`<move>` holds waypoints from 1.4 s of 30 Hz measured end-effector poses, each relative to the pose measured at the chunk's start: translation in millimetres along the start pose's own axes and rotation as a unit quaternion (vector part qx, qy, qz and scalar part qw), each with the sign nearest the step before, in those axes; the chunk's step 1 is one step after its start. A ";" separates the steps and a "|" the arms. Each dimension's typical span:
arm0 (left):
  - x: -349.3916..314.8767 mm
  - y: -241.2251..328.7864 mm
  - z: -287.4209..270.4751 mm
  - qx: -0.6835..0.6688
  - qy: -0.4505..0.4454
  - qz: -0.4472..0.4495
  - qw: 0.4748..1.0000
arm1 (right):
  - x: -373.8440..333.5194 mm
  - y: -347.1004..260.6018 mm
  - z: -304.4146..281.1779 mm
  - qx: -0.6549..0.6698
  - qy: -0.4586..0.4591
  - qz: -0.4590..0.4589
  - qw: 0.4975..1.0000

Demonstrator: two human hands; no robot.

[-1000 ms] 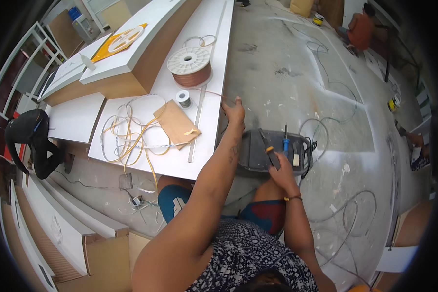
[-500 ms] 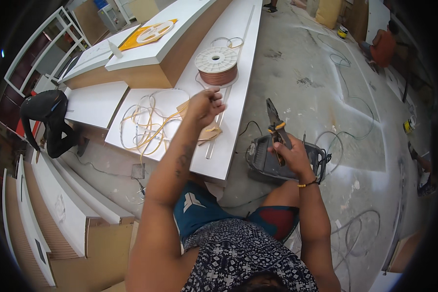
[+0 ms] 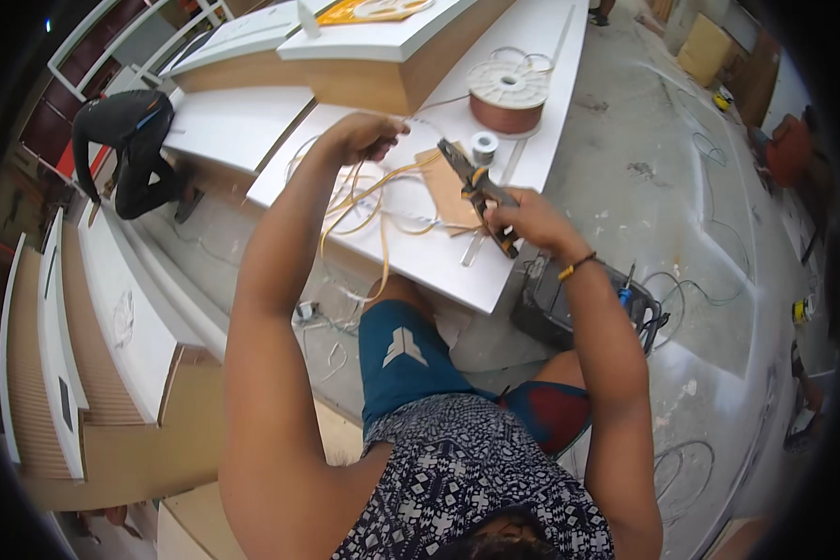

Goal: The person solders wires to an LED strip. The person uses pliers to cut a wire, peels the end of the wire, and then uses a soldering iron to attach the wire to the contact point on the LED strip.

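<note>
My left hand is above the white panel, its fingers closed in a pinch. A thin brown wire runs from the large spool toward those fingertips, though the grip itself is partly hidden. In my right hand are pliers with dark jaws and black-and-yellow handles, jaws pointing away to the upper left. A small white-rimmed spool stands just beyond the pliers. Loose yellow and white strips lie tangled beneath my left hand, beside a flat brown piece.
A black open toolbox sits on the floor right of the panel. Behind is a raised white-topped unit bearing a yellow packet. A person in dark clothes bends over at the left, near long white panels.
My left hand has moved left, away from the large spool, and a wire now stretches between them. The pliers have come over the panel. The view has shifted, revealing the small spool.
</note>
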State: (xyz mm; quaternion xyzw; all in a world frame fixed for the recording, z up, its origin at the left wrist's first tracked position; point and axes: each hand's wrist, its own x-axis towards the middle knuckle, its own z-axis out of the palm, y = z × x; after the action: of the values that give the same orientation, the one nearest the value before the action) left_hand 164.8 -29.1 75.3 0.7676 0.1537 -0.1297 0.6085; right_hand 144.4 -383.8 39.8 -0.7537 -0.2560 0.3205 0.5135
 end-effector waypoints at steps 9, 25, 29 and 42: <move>3.9 47.1 -27.3 0.098 -0.022 -0.011 0.995 | 60.3 -46.5 7.0 -0.024 0.041 0.075 0.996; -7.5 54.6 -27.6 0.147 -0.009 0.001 0.989 | 82.1 -62.8 18.0 0.004 0.017 0.063 0.998; -7.4 54.9 -37.0 0.164 -0.032 0.004 0.986 | 95.3 -65.2 14.6 -0.012 0.007 0.047 0.999; -3.5 71.7 -35.6 0.186 -0.048 0.025 0.981 | 121.6 -57.2 8.3 0.077 0.015 -0.002 0.997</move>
State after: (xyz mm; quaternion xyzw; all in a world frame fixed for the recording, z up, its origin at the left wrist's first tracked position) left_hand 190.2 -9.9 148.9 0.8637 0.0785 -0.1777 0.4651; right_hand 215.7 -272.3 64.5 -0.7164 -0.2242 0.3271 0.5740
